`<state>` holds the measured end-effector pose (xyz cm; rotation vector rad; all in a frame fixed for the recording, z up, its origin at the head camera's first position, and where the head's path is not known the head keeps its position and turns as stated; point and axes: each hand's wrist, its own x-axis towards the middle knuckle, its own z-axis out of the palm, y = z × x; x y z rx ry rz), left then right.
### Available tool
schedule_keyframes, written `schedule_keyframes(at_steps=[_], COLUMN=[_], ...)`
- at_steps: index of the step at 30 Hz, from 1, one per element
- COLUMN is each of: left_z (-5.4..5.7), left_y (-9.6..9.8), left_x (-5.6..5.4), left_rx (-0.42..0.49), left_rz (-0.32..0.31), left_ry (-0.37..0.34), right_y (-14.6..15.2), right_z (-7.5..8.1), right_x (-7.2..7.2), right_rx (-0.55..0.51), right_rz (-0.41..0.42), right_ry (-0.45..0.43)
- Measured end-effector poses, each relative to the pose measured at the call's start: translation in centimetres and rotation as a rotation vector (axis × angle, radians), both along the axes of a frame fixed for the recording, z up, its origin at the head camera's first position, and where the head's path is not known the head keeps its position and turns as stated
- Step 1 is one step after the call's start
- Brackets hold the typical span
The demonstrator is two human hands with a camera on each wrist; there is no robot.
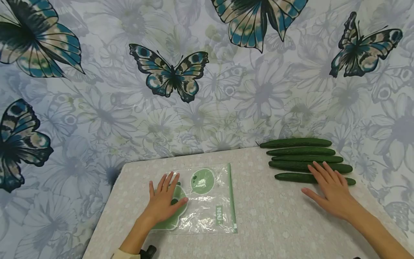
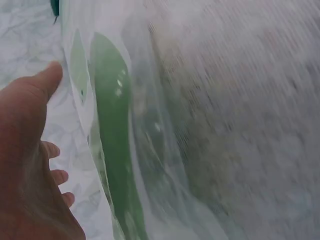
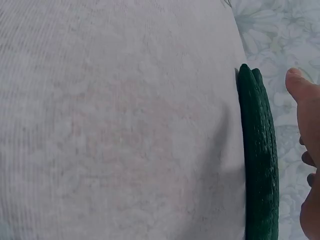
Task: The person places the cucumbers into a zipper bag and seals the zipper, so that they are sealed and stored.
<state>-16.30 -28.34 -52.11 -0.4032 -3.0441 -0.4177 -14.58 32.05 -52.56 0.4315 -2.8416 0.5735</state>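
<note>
A clear plastic zip bag point(image 1: 207, 208) with green cartoon prints and a green zip edge lies flat on the table. Over its left part is my left hand point(image 1: 163, 201), fingers spread and straight. The left wrist view shows the thumb point(image 2: 49, 80) standing apart from the green print point(image 2: 111, 100). Several dark green cucumbers point(image 1: 295, 143) lie in a row at the back right. My right hand point(image 1: 333, 194) is spread over the right end of the nearest cucumber point(image 1: 291, 176), its fingertips overlapping the one behind. In the right wrist view, that hand appears beside the cucumbers point(image 3: 257, 150), holding nothing.
A pale patterned cloth covers the table point(image 1: 255, 216), whose left edge slants toward the front. Behind it hangs a floral backdrop point(image 1: 226, 115) with large butterflies. A black strap piece point(image 1: 149, 251) shows at the left wrist by the sleeve point(image 1: 124, 254).
</note>
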Motion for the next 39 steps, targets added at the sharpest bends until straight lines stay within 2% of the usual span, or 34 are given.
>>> schedule_keyframes(at_steps=[6, 10, 13, 17, 21, 25, 30, 33, 36, 39], left_z=[0.5, 0.9, 1.0, 1.1, 1.0, 0.7, 0.4, 0.2, 0.0, 0.0], left_y=[1.9, 4.0, 6.0, 8.6, 10.4, 11.7, 13.4, 14.2, 14.6, 14.8], left_x=[-0.3, -0.9, -1.6, -2.6, -3.2, -3.5, -3.5, -3.5, -3.5, -3.4], left_rx=[0.046, 0.082, 0.095, 0.104, 0.114, 0.128, 0.172, 0.137, 0.089, 0.083], left_rz=[-0.095, -0.176, -0.228, -0.264, -0.276, -0.31, -0.392, -0.428, -0.423, -0.401], left_ry=[0.003, -0.019, -0.015, 0.008, 0.001, -0.023, -0.043, -0.027, -0.013, -0.017], right_y=[-1.7, -3.6, -5.2, -7.3, -9.7, -11.6, -13.6, -14.6, -15.5, -16.1], right_z=[-0.1, -0.2, -0.2, -0.3, -0.6, -1.0, -1.6, -1.7, -1.8, -2.1], right_x=[-0.8, -1.3, -1.6, -2.0, -2.3, -2.5, -2.7, -2.8, -3.0, -3.3], right_rx=[-0.06, -0.164, -0.253, -0.317, -0.32, -0.313, -0.337, -0.357, -0.369, -0.373], right_rz=[0.058, 0.1, 0.129, 0.19, 0.233, 0.237, 0.242, 0.238, 0.235, 0.233], right_ry=[0.073, 0.114, 0.107, 0.1, 0.103, 0.082, 0.01, -0.03, -0.063, -0.093])
